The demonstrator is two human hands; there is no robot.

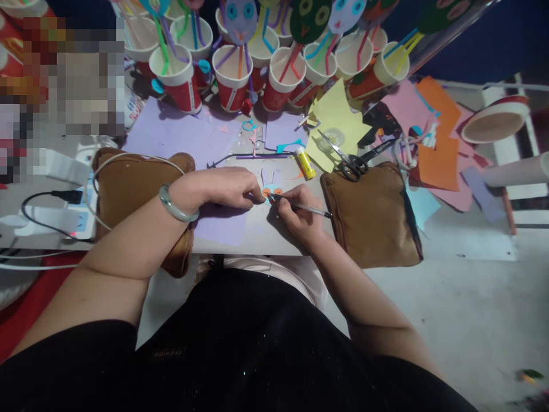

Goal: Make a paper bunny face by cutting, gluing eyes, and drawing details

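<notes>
My right hand (301,213) is closed round a pen (311,211), its tip on a small light-blue paper face (270,200). The face has orange round eyes and two pale purple strips standing up like ears. It lies flat on the table (283,240). My left hand (231,187), with a bangle on the wrist, holds the face's left edge down with a fingertip, the other fingers curled under. A yellow glue stick (305,163) lies just beyond my right hand. Part of the face is hidden behind the fingers.
Red and white paper cups (178,86) with straws and paper faces crowd the back. Brown cushions (373,220) flank my arms. Black-handled scissors (354,167) rest by yellow paper (337,123). Orange paper (437,154) lies right; a power strip (83,214) with cables lies left.
</notes>
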